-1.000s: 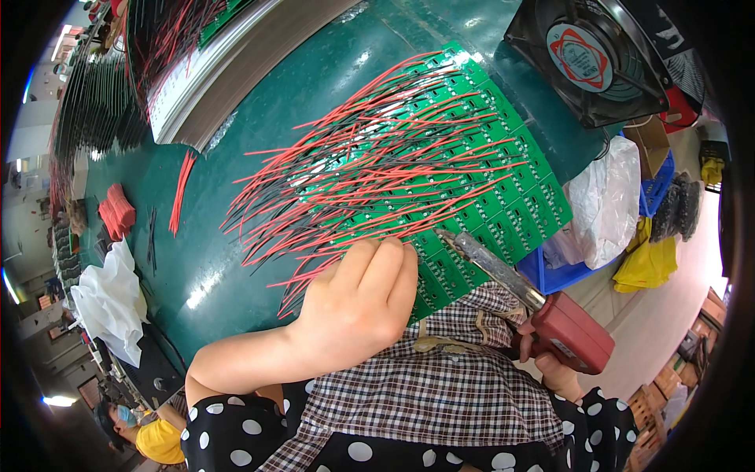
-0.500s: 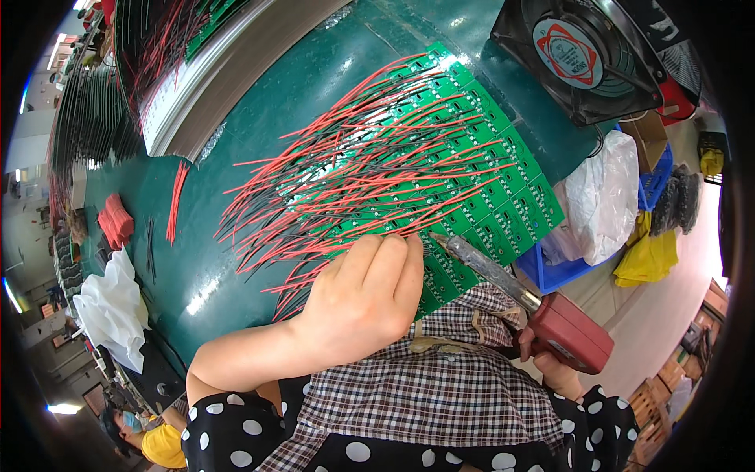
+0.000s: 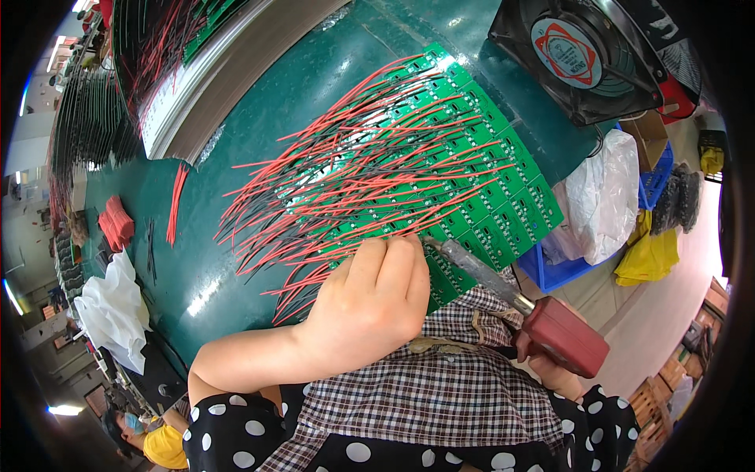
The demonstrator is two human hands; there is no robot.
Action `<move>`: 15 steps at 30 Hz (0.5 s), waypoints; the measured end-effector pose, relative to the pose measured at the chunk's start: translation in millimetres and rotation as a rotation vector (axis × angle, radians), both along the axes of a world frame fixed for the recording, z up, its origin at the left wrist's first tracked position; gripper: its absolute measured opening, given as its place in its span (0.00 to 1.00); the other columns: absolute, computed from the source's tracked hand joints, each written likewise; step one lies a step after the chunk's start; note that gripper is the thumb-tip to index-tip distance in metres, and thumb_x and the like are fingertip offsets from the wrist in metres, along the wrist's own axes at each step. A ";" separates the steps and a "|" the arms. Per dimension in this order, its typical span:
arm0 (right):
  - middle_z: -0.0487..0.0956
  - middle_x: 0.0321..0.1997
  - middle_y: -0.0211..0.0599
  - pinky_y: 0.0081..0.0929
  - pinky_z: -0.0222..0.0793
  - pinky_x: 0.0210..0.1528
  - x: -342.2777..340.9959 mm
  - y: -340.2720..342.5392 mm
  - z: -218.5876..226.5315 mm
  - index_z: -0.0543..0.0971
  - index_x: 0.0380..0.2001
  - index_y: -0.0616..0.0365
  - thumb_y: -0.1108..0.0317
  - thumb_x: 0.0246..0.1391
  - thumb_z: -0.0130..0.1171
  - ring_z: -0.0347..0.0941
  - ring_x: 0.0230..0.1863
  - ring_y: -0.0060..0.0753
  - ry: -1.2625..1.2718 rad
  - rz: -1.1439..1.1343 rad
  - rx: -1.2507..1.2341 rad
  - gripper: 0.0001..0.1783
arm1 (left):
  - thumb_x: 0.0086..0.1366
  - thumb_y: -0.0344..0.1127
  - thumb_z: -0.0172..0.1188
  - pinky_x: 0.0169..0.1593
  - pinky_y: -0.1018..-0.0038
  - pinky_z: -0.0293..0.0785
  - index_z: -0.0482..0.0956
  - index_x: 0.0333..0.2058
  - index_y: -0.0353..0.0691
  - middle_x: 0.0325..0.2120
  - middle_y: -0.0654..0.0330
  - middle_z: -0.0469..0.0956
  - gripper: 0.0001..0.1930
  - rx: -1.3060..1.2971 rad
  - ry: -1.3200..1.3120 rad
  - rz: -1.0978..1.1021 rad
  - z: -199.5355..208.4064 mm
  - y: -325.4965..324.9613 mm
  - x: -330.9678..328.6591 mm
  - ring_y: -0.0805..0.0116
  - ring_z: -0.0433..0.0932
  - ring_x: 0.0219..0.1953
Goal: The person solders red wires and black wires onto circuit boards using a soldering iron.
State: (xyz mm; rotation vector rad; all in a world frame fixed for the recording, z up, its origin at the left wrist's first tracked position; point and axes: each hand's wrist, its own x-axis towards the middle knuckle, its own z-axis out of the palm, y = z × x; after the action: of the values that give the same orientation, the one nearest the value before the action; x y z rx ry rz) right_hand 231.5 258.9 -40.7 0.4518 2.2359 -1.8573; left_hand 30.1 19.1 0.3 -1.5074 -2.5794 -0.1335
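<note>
The green circuit board (image 3: pixel 521 189) lay by the worktop's (image 3: pixel 193 263) near right edge, ahead of both hands. Nearer, the left hand (image 3: pixel 370 291) had fingers bunched at its near side, their hold hidden; the right hand (image 3: pixel 554 371) gripped the soldering iron (image 3: pixel 489 278), slanting leftward, tip beside those fingers.

Head-worn fisheye view, left of a pair, facing down, close above green circuit boards (image 3: pixel 511 206), workbench (image 3: pixel 206 263)
</note>
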 end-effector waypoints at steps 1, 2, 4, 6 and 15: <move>0.79 0.37 0.38 0.27 0.72 0.36 -2.6 -2.0 3.1 0.73 0.45 0.66 0.60 0.39 0.69 0.78 0.35 0.39 0.001 0.000 0.000 0.31 | 0.46 0.25 0.57 0.22 0.83 0.69 0.76 0.29 0.28 0.24 0.60 0.68 0.09 0.002 0.030 0.000 -0.2 0.3 0.0 0.70 0.70 0.28; 0.78 0.35 0.37 0.26 0.71 0.34 -7.9 -5.2 8.6 0.74 0.42 0.63 0.62 0.38 0.69 0.77 0.33 0.37 -0.067 -0.014 0.012 0.27 | 0.46 0.25 0.57 0.22 0.83 0.69 0.76 0.29 0.28 0.24 0.60 0.68 0.09 0.002 0.031 0.000 0.0 0.2 0.3 0.70 0.70 0.28; 0.77 0.33 0.36 0.26 0.71 0.33 -16.7 -9.0 17.2 0.76 0.38 0.61 0.64 0.37 0.68 0.76 0.31 0.35 -0.134 -0.032 0.021 0.22 | 0.47 0.25 0.58 0.23 0.83 0.70 0.76 0.29 0.28 0.24 0.59 0.69 0.08 -0.011 0.035 0.001 0.9 1.5 0.9 0.70 0.70 0.28; 0.75 0.30 0.36 0.25 0.69 0.32 -22.8 -10.6 22.5 0.76 0.33 0.59 0.69 0.36 0.66 0.74 0.29 0.35 -0.184 -0.077 0.009 0.17 | 0.47 0.25 0.58 0.23 0.83 0.70 0.76 0.29 0.28 0.24 0.59 0.69 0.08 -0.016 0.031 -0.001 1.7 1.3 0.5 0.70 0.70 0.28; 0.78 0.35 0.34 0.15 0.68 0.30 -37.1 -14.2 31.9 0.73 0.40 0.67 0.69 0.36 0.70 0.72 0.29 0.18 -0.144 -0.300 -0.499 0.26 | 0.43 0.25 0.55 0.29 0.74 0.73 0.76 0.37 0.27 0.30 0.55 0.72 0.18 0.096 -0.295 0.080 11.2 -2.4 -5.3 0.61 0.73 0.29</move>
State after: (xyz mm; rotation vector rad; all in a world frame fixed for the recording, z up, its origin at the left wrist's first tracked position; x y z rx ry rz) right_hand 194.4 244.7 -8.8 0.8246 1.5976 -2.3433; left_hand 24.8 16.7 11.5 -1.4430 -2.8049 -0.4980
